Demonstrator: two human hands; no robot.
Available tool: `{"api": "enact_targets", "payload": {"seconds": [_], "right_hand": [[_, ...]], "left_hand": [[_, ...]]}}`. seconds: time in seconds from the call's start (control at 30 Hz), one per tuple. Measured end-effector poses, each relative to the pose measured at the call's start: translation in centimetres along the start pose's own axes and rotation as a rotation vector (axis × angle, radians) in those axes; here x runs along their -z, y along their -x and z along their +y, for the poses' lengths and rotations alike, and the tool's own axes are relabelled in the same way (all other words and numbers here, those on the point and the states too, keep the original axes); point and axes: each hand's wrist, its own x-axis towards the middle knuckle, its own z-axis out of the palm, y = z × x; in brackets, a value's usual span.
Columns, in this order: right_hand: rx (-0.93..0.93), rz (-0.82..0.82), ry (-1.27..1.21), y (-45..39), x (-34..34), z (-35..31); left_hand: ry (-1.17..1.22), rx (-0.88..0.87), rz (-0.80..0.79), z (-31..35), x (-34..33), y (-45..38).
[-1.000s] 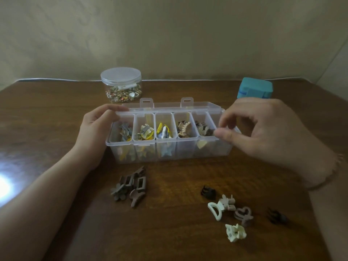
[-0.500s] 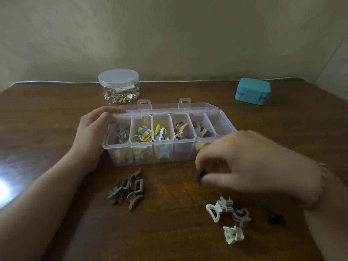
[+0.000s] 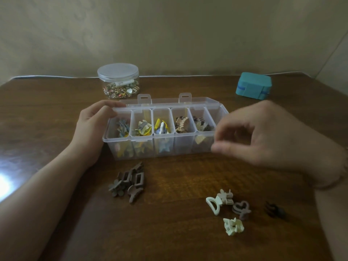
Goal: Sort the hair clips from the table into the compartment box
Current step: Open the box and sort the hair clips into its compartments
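- The bench is dark wood with a glossy grain; a bright glare sits at its left edge.
- The left hand lies against the left end of the compartment box, fingertips on its rim; the grip is loose and closes on nothing.
- A round clear jar with a flat frosted lid stands behind the hand, holding small mixed trinkets too fine to name.
- A cluster of matte brown clips lies on the bench in front of the box: a flower shape, rectangles and a curved piece, touching one another.
- The box is clear plastic, its lid folded back with two latch tabs upright. Five of its six compartments hold hair clips, left to right: grey-blue, yellow and grey, yellow and blue, tan claw, dark and beige mixed. The sixth, at the right end, is partly hidden by the hand.
- Loose clips lie at the near right: a cream half-moon clip, a beige claw clip, a mauve heart clip, a pale yellow clip and a dark claw clip.
- The right hand hovers blurred at the box's right end, thumb and forefinger narrowly apart; I cannot tell whether the grip holds anything.
- A teal box with rounded corners stands at the far right.
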Motion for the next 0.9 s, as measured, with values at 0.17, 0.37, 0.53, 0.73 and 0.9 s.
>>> {"api": "enact_targets", "payload": {"seconds": [0.17, 0.37, 0.53, 0.73, 0.9], "right_hand": [[0.008, -0.522, 0.045, 0.5, -0.8, -1.2], [-0.039, -0.583, -0.042, 0.3, -1.0, -0.8], [-0.056, -0.481, -0.103, 0.0, -0.6, 0.2], [-0.125, 0.306, -0.164, -0.1, 0.4, 1.8], [-0.118, 0.356, -0.002, -0.5, -0.4, 2.3]], "left_hand": [[-0.020, -0.001, -0.008, 0.0, 0.1, 0.0], [-0.026, -0.003, -0.010, 0.0, 0.0, 0.0], [-0.019, -0.002, -0.006, -0.1, 0.1, 0.0], [-0.015, -0.012, -0.005, -0.1, 0.0, 0.0], [-0.006, -0.007, -0.010, 0.0, -0.1, -0.1]]}}
